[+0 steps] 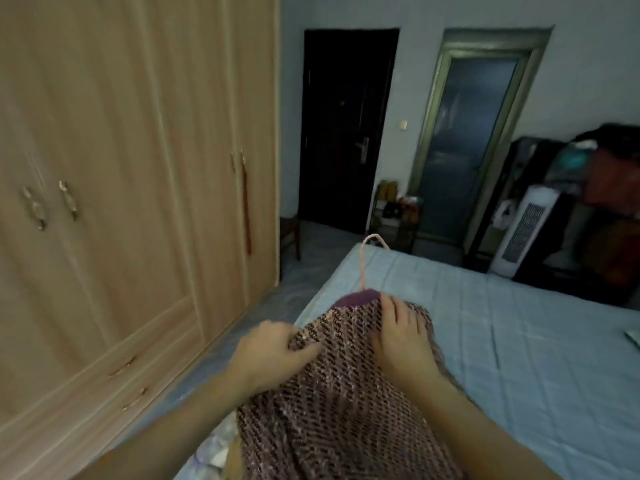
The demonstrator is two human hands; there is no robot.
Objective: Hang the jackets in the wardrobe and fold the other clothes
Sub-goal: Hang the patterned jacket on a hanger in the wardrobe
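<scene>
A brown-and-pink tweed jacket (343, 403) lies on the blue bed (519, 341), with a purple lining showing at its collar. A pink hanger (367, 258) sticks out of the collar, hook pointing away from me. My left hand (273, 355) grips the jacket's left shoulder. Near the collar, my right hand (401, 334) presses flat on the right shoulder with its fingers spread. The wooden wardrobe (121, 168) stands to the left with all its doors shut.
A narrow strip of floor (277, 303) runs between bed and wardrobe. A dark door (346, 126) and a glass door (464, 147) are in the far wall. A white fan heater (523, 230) and a cluttered rack (595, 202) stand at the right.
</scene>
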